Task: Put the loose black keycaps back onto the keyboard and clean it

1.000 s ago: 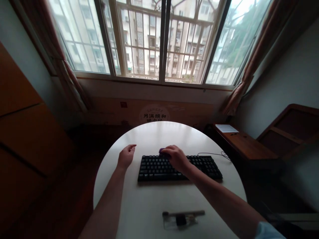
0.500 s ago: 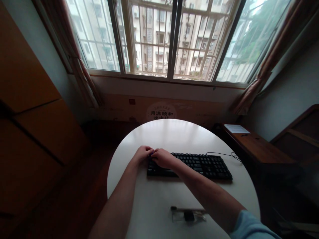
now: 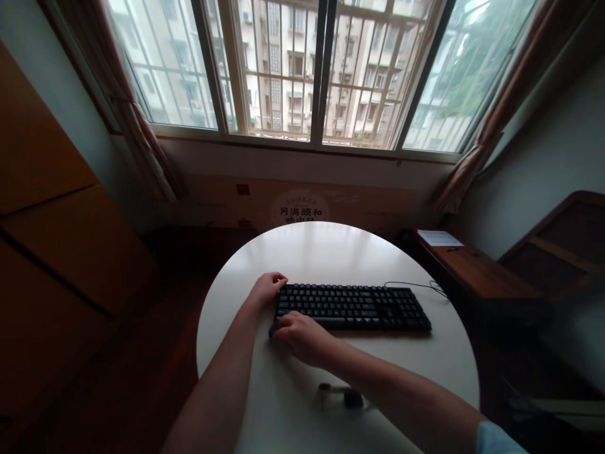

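Note:
A black full-size keyboard (image 3: 350, 304) lies on the white round table (image 3: 312, 246). At its back left corner is my left hand (image 3: 267, 287), with fingers curled against the corner and seemingly gripping it. My right hand (image 3: 305, 337) is closed on a small dark purple thing (image 3: 274, 326), mostly covered by the fingers, so its kind is unclear. It sits at the keyboard's front left corner. Partly behind my right forearm, nearer to me, lies a blurred item with a black block (image 3: 353, 398) and a bar.
A thin black cable (image 3: 420, 285) runs from the keyboard's back right toward the table's edge. To the right stands a low wooden table (image 3: 472, 271) with a white paper (image 3: 439, 238) on it. A barred window (image 3: 316, 75) and curtains fill the far side.
My left hand has come right to the keyboard's back left corner. My right hand has carried the purple thing left along the back, then down to the front left corner.

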A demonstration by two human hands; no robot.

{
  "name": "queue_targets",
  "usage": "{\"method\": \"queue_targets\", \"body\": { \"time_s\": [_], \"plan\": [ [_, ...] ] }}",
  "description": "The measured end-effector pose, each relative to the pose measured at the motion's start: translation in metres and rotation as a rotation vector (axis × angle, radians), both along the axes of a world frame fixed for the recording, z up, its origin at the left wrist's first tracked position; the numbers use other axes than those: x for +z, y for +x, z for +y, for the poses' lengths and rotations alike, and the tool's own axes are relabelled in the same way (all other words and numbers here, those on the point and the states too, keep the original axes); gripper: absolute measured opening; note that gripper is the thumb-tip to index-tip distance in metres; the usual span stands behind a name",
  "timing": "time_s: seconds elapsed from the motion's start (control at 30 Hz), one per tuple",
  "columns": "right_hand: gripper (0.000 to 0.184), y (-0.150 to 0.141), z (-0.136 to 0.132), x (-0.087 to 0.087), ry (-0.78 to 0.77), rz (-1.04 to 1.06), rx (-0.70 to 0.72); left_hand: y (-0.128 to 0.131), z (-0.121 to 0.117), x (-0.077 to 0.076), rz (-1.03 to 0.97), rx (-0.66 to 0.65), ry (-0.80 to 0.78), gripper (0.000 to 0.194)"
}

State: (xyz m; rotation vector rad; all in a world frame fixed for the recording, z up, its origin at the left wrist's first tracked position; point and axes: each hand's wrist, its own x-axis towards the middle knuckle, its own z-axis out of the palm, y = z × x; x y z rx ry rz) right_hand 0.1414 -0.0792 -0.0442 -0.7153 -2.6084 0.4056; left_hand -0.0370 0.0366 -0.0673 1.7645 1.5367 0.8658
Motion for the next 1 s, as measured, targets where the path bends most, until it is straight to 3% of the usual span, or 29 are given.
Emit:
{"method": "queue_targets", "body": {
  "time_s": [0.2,0.43,0.6,0.9,1.0],
  "plan": [
    [0.019,-0.014,0.007,0.001,0.116,-0.111,-0.253,0.015,-0.001,0.002,0.217,-0.006,0.185,0.033],
    [0.021,-0.004,0.003,0.005,0.073,-0.263,-0.421,0.022,0.005,-0.009,0.42,-0.02,0.187,0.033],
    [0.026,0.044,-0.003,0.009,0.055,-0.271,-0.527,0.019,0.012,-0.012,0.491,-0.045,0.176,0.032],
    [0.029,0.177,-0.021,0.008,0.018,-0.408,-0.83,0.018,0.014,-0.014,0.486,-0.042,0.208,0.033],
    [0.032,0.204,-0.021,0.014,-0.044,-0.447,-0.903,0.019,0.012,-0.013,0.458,-0.022,0.221,0.033]
  ]
}}
